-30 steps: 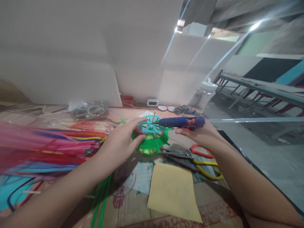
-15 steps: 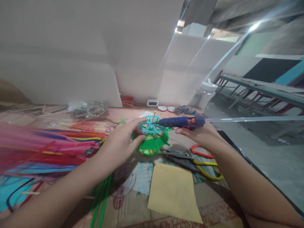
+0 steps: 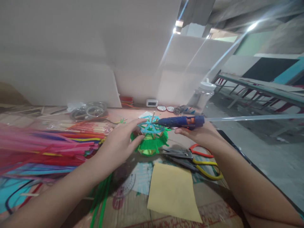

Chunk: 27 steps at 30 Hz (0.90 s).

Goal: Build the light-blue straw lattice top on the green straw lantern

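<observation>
A small round craft piece (image 3: 153, 142) has a light blue spoked top, a green fringe and a thin wooden stick standing up at its centre. My left hand (image 3: 125, 136) grips its left side between thumb and fingers. Held in my right hand (image 3: 197, 131) is a dark blue glue gun (image 3: 178, 122), its nozzle pointing left at the blue top. Whether the nozzle touches the top is too small to tell. A clear glue stick (image 3: 256, 118) extends rightward from the back of the gun.
Two pairs of scissors, one with orange handles (image 3: 201, 151) and one with yellow handles (image 3: 209, 169), lie near my right forearm. Yellow paper (image 3: 174, 191) is in front. Colourful pipe cleaners (image 3: 52, 145) spread at left. A clear bottle (image 3: 204, 95) stands at back right.
The view has shifted very slightly. Both hands, the craft piece and the glue gun keep almost the same positions relative to each other.
</observation>
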{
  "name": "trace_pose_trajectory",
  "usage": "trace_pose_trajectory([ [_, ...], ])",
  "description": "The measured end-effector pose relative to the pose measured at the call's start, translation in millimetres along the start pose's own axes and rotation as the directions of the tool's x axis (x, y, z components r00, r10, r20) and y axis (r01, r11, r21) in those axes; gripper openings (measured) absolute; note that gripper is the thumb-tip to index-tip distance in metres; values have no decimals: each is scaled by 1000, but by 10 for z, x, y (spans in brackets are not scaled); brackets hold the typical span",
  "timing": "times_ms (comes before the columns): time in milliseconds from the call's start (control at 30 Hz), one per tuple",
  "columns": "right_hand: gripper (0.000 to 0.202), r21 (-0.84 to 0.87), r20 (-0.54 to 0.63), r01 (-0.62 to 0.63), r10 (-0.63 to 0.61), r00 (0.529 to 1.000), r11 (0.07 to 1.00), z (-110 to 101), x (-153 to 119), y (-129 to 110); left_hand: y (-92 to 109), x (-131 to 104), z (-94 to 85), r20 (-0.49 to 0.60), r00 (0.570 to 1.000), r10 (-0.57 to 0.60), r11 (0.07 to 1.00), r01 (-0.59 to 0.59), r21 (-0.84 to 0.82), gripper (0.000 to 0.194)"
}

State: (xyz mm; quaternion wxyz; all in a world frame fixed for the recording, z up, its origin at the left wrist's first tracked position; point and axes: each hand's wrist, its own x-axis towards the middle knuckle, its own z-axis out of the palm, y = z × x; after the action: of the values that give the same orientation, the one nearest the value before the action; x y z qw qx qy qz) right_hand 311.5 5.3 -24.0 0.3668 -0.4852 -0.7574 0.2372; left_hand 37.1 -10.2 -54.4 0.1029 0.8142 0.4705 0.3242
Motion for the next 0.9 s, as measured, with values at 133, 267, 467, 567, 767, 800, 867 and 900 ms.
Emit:
trace_pose_trajectory([
  [133,31,-106,-35,-15,12,999,994,-7,-42,-61,0,-7,-6,-6,1000,24,1000,-24,4,43],
  [267,28,-144,-57,-48,40,998,988,-24,-34,-87,-9,-19,-5,-13,999,30,1000,-30,10,43],
  [467,34,-147,-94,-33,19,995,989,-153,0,18,-23,-3,28,0,1000,10,998,-10,58,44],
  [567,37,-122,-82,-78,69,994,989,-217,8,71,-33,9,-6,18,1000,18,996,-20,89,48],
  [767,46,210,-34,68,-62,997,975,-135,-33,-11,140,-107,-163,-116,980,162,955,-126,269,34],
  [800,46,246,-40,81,-74,996,966,-105,-45,-34,195,-142,-157,-147,970,196,952,-152,266,32],
  [867,47,281,-56,105,-93,994,954,-53,-64,-69,299,-200,-99,-155,959,239,954,-202,222,38],
  [900,48,284,-61,113,-100,993,952,-35,-70,-81,340,-218,-55,-142,958,249,954,-217,208,42],
])
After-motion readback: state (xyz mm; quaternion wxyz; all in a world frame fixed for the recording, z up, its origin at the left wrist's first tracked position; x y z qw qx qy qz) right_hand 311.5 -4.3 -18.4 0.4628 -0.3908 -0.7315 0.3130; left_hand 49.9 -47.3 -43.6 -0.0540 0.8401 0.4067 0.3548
